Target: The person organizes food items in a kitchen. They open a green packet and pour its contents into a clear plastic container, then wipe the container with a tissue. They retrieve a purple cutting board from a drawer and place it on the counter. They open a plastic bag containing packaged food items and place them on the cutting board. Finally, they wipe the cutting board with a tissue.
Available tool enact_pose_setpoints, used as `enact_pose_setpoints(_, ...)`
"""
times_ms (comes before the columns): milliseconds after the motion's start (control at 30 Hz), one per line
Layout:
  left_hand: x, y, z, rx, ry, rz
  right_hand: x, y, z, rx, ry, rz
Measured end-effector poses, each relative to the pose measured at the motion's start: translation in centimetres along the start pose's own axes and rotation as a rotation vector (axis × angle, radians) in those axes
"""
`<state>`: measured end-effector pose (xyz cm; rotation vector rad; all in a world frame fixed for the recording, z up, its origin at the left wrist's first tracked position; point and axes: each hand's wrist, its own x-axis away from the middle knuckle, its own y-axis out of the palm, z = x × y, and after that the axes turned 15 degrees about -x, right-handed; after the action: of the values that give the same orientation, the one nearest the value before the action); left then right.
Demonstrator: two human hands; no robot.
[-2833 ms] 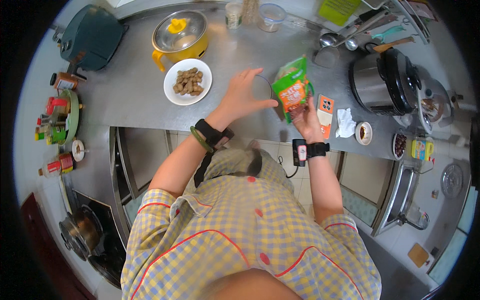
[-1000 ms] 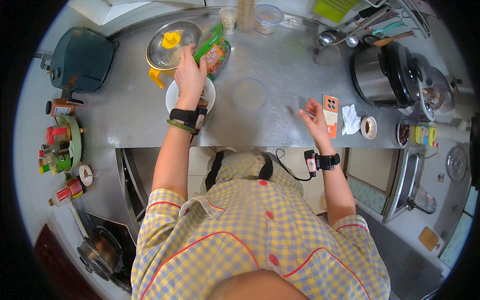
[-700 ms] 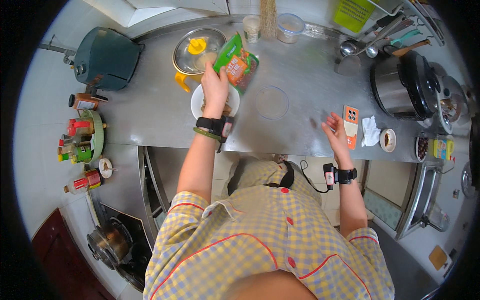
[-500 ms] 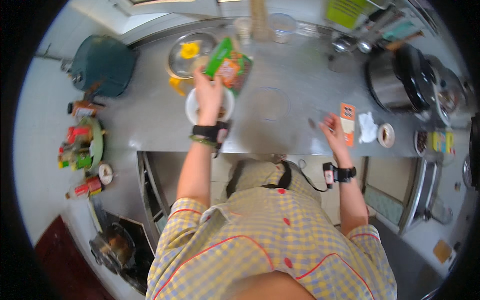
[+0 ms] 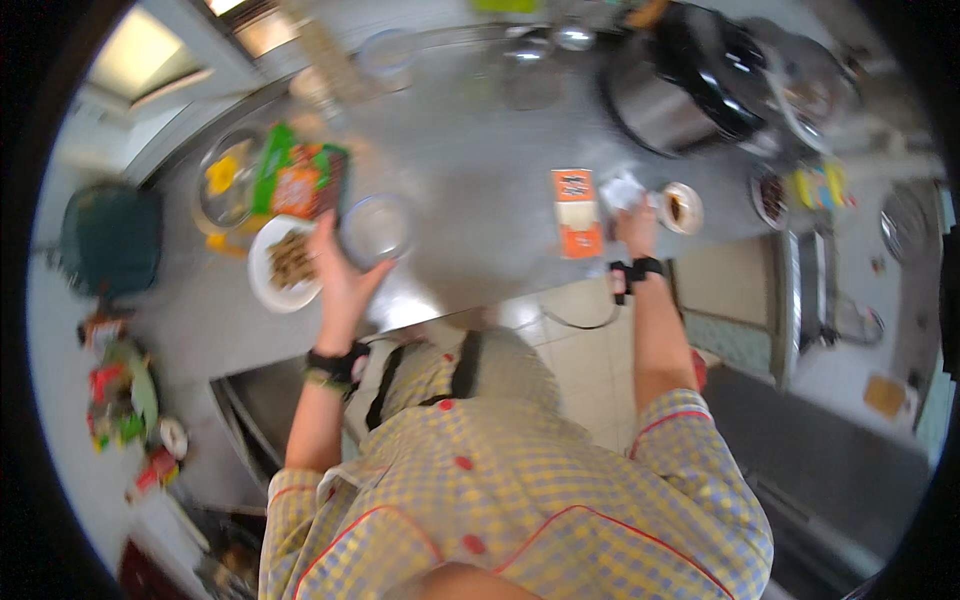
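My left hand (image 5: pixel 342 268) is spread at the lower left edge of a clear round container (image 5: pixel 378 228); whether it touches the rim is unclear. Just left of its fingers is a white bowl (image 5: pixel 265 285) of brown chunks (image 5: pixel 291 262). Behind that bowl lies a green food bag (image 5: pixel 300 180). At the right, my right hand (image 5: pixel 638 232) has its fingers together on a crumpled white tissue (image 5: pixel 622 190), partly blurred. A small white dish (image 5: pixel 683 208) with dark sauce stands right of it, and an orange-and-white packet (image 5: pixel 577 213) lies to its left.
A steel pot with a black lid (image 5: pixel 690 85) stands at the back right. A glass lid (image 5: pixel 225 178) with a yellow piece on it lies at the left. Farther right are a bowl of dark bits (image 5: pixel 770 195) and a yellow package (image 5: pixel 822 187).
The view has shifted. My left hand has left the space over the white bowl and come beside the clear container. My right hand has gone from left of the packet, past it, to the tissue.
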<state>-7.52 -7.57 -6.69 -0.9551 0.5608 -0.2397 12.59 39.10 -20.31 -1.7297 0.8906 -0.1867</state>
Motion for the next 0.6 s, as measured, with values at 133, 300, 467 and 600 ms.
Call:
enact_pose_setpoints(133, 0.8, 1.0, -0.8, 0.055, -0.132, -0.062, -1.3, -4.5, -4.9, -0.062, 0.273, -0.297)
enact_pose_setpoints(300, 1.0, 1.1, -0.5, 0.197, -0.209, -0.159, 0.3, -10.4, -15.4, -0.359, 0.063, -0.074)
enact_pose_setpoints(467, 1.4, 3.4, -1.3, 0.231, -0.206, -0.082, 2.6, -7.3, -29.5, -0.626, -0.437, -0.169)
enact_pose_setpoints(600, 1.3, 3.6, -1.0, 0.216, -0.238, -0.082, 3.6, -2.7, -38.5, -0.780, -0.560, -0.227)
